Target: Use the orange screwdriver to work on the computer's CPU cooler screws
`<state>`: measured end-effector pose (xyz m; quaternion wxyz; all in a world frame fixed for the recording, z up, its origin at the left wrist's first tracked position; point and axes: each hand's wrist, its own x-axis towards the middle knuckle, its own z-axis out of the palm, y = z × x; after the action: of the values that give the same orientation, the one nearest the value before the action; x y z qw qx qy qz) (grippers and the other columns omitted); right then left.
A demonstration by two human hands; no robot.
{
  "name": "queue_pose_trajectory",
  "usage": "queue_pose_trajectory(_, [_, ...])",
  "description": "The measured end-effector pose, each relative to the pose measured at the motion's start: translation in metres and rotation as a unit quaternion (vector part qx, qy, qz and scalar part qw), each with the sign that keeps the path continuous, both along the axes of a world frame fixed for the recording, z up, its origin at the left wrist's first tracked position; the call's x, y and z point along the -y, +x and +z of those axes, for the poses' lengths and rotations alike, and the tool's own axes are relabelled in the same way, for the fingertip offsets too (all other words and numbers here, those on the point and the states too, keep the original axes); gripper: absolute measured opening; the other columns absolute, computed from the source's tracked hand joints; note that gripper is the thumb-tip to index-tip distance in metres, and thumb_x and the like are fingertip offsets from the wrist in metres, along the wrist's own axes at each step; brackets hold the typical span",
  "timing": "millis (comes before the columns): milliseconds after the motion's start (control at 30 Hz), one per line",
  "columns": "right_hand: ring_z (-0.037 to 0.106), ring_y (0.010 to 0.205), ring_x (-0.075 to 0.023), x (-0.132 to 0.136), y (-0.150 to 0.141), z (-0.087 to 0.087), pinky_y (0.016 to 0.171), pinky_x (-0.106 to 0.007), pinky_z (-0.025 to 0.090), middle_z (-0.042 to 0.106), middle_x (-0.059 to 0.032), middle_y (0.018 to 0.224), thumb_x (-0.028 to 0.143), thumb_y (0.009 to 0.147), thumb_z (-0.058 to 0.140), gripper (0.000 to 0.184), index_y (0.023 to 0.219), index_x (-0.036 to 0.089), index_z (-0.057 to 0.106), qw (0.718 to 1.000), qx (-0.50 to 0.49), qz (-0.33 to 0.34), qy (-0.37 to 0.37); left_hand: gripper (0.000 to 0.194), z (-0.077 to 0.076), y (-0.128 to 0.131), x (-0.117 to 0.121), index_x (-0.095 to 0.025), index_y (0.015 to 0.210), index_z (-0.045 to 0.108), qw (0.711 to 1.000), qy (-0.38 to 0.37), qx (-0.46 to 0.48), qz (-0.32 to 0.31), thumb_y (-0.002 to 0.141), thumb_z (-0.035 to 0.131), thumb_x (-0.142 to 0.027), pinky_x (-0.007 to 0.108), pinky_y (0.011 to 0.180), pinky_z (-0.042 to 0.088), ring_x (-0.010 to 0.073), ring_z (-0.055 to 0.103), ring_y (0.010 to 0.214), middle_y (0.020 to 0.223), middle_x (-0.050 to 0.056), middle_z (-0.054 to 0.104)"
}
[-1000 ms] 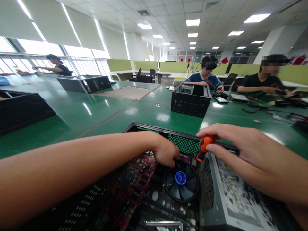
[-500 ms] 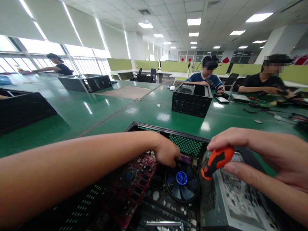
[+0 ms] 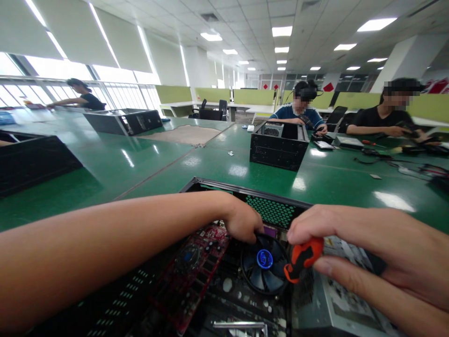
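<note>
"Two bare hands are seen over the open computer case (image 3: 252,191) at the bottom centre of the frame. What is held in the right one?"

"An orange-and-black handle (image 3: 306,259) is grasped in the right hand (image 3: 365,243), pinched between thumb and fingers. It is tilted, its lower end set over the right edge of the round black fan (image 3: 268,278), just below and right of the frame's centre. Whether the fan is touched by it cannot be told."

"And the left?"

"The left hand (image 3: 243,221) is reached in from the left side of the frame, its fingers curled down at the fan's upper left rim. The fingertips are hidden, so whether the rim is gripped or merely touched cannot be told."

"What else is contained in the case?"

"A red circuit board (image 3: 205,267) is seen left of the fan, and a grey metal box (image 3: 331,304) is placed to its right, partly covered by the right hand. A metal bar (image 3: 240,325) is shown at the bottom edge."

"And farther off?"

"A second black case (image 3: 275,150) is stood on the green table (image 3: 168,173), right of centre. Behind it a person in blue (image 3: 300,111) is seated; another, in black (image 3: 382,117), is placed at the upper right."
</note>
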<state>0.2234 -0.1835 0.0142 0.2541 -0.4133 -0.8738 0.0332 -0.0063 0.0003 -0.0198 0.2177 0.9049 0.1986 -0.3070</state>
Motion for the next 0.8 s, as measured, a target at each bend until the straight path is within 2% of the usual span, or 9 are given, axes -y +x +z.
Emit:
queue_pose_trajectory(100, [0.101,0.103,-0.0311,-0.001,-0.001,0.003,0.073,-0.028,0.08,0.103,-0.0017,0.127,0.057,0.13,0.055,0.04,0.132,0.044,0.093,0.999,-0.014,-0.004,-0.03,0.028,0.0,0.001,0.0,-0.019,0.125,0.097,1.0,-0.001,-0.008,-0.006,0.112,0.074,-0.026,0.037,0.101,0.068,0.033,0.089,0.118,0.128,0.011,0.099])
queue_pose_trajectory(200, [0.1,0.104,-0.0364,0.0,-0.001,-0.001,0.078,-0.035,0.082,0.102,-0.0039,0.12,0.05,0.117,0.076,0.027,0.133,0.044,0.098,0.998,-0.054,-0.021,-0.034,0.028,0.0,0.0,0.0,-0.02,0.127,0.097,1.0,-0.005,-0.006,-0.001,0.113,0.074,-0.027,0.036,0.104,0.068,0.0321,0.09,0.121,0.131,0.01,0.099])
queue_pose_trajectory(300, [0.098,0.106,-0.0399,0.001,-0.003,-0.009,0.086,-0.041,0.083,0.1,-0.0046,0.109,0.045,0.105,0.091,0.031,0.134,0.044,0.1,0.996,-0.078,-0.037,-0.022,0.025,-0.002,-0.001,-0.001,-0.022,0.123,0.097,1.0,-0.01,-0.003,0.008,0.11,0.075,-0.026,0.035,0.103,0.067,0.031,0.09,0.12,0.127,0.007,0.099])
queue_pose_trajectory(433, [0.097,0.107,-0.0393,-0.001,-0.007,-0.017,0.091,-0.042,0.082,0.098,-0.0048,0.108,0.049,0.106,0.092,0.029,0.133,0.043,0.1,0.996,-0.073,-0.033,-0.028,0.025,-0.004,-0.002,-0.002,-0.02,0.123,0.096,1.0,-0.006,-0.004,0.004,0.112,0.076,-0.027,0.033,0.099,0.066,0.0305,0.089,0.117,0.128,0.009,0.1])
queue_pose_trajectory(567, [0.096,0.104,-0.0365,-0.004,-0.005,-0.016,0.089,-0.04,0.081,0.098,-0.0044,0.111,0.05,0.109,0.092,0.026,0.132,0.041,0.099,0.996,-0.07,-0.023,-0.045,0.028,-0.004,-0.001,-0.001,-0.018,0.127,0.097,1.0,0.003,-0.006,-0.007,0.111,0.074,-0.023,0.033,0.097,0.065,0.0309,0.089,0.115,0.129,0.011,0.1])
queue_pose_trajectory(700, [0.095,0.093,-0.0243,-0.004,0.001,-0.011,0.079,-0.029,0.076,0.099,0.0042,0.114,0.053,0.12,0.084,0.014,0.125,0.042,0.092,0.996,-0.06,0.0,-0.067,0.029,-0.002,0.001,0.0,-0.02,0.125,0.097,1.0,0.001,-0.013,-0.003,0.11,0.073,-0.023,0.034,0.097,0.065,0.0309,0.089,0.115,0.127,0.009,0.1])
queue_pose_trajectory(800, [0.096,0.096,-0.0222,-0.002,0.002,-0.008,0.081,-0.027,0.077,0.1,0.0071,0.118,0.057,0.127,0.075,0.019,0.127,0.044,0.088,0.997,-0.051,0.013,-0.052,0.028,-0.002,0.001,0.0,-0.021,0.125,0.096,1.0,-0.008,-0.013,0.006,0.11,0.073,-0.026,0.034,0.102,0.066,0.0306,0.088,0.119,0.129,0.008,0.1])
